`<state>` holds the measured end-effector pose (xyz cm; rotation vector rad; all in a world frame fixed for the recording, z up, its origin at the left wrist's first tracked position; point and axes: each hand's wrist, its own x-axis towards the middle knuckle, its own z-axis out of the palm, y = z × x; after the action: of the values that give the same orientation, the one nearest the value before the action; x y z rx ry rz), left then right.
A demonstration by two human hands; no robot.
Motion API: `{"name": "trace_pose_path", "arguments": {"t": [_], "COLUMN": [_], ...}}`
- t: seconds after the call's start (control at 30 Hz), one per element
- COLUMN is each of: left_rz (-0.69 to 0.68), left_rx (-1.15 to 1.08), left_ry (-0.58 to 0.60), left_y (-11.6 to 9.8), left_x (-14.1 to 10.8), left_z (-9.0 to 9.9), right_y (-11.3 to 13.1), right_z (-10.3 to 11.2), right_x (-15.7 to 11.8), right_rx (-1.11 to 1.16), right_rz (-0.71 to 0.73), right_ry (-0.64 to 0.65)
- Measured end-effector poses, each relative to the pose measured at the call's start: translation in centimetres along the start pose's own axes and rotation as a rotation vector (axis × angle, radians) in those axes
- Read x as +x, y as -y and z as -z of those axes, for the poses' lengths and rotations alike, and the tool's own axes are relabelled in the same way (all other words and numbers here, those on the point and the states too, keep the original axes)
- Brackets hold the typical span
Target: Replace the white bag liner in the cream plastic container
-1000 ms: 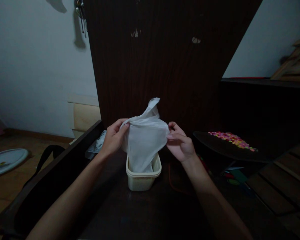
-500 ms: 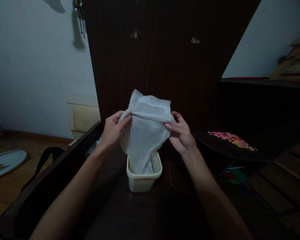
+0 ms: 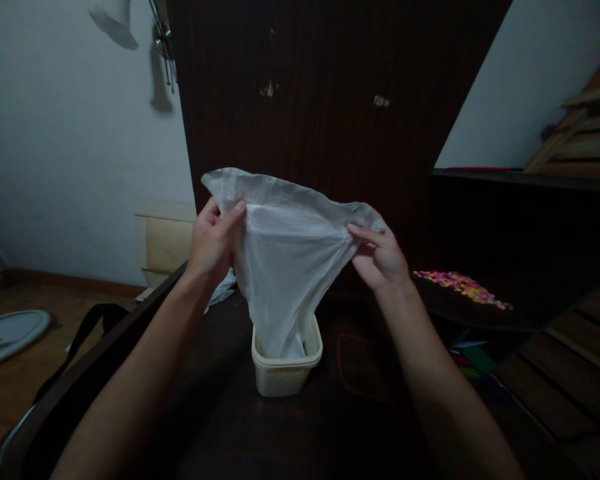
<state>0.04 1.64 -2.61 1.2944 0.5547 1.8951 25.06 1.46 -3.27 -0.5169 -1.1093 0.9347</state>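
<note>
A thin white bag is stretched between my two hands, its lower part hanging down into a cream plastic container. My left hand pinches the upper left of the bag, thumb on the near side. On the right, my right hand grips the other upper corner with thumb and fingers. The container stands upright on the dark wooden surface, below and between the hands. How far down the bag reaches inside it is hidden by the container's front wall.
Just right of the container lies a thin reddish loop. Small colourful pieces are spread on a dark shelf at the right. Crumpled pale plastic lies behind my left wrist. A dark upright panel rises behind.
My hands have moved apart, and the bag's upper part is now spread wider and flatter between them. The view has shifted slightly, with the container a little lower in it.
</note>
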Motion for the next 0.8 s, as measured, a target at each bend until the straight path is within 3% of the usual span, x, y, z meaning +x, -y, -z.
{"name": "trace_pose_path", "arguments": {"t": [0.1,0.23,0.33,0.43,0.5,0.57,0.6,0.67,0.8], "left_rz": [-0.024,-0.027,-0.085,-0.253,-0.393,-0.505,-0.498,-0.393,-0.028], "left_rx": [-0.070,-0.008,0.061,0.325,0.564,0.712,0.771,0.897,1.092], "left_ry": [-0.048,-0.014,0.013,0.086,0.225,0.518,0.681,0.867,0.982], "left_y": [-0.9,-1.6,-2.3,-3.7,-5.0,-6.1,-6.5,-6.7,-5.1], "left_x": [0.5,0.2,-0.8,-2.8,-4.6,-6.6,-7.6,-9.6,-13.2], "left_z": [1.8,3.4,3.6,4.1,5.0,6.2,6.8,8.1,10.1], "right_y": [1.2,2.9,4.3,5.7,6.4,6.6,6.5,5.6,2.3], "right_z": [1.6,2.9,2.9,2.6,2.6,3.0,3.3,4.2,6.3], "right_x": [0.0,-1.0,-1.9,-2.9,-3.9,-5.0,-5.7,-7.2,-9.9], "right_rx": [-0.029,-0.157,-0.408,-0.761,-0.934,-1.026,-1.061,-1.129,-1.278], "right_rz": [0.047,-0.012,-0.017,0.038,0.040,0.027,0.024,0.019,-0.047], "right_ry": [-0.045,0.036,0.168,0.313,0.403,0.514,0.578,0.691,0.770]}}
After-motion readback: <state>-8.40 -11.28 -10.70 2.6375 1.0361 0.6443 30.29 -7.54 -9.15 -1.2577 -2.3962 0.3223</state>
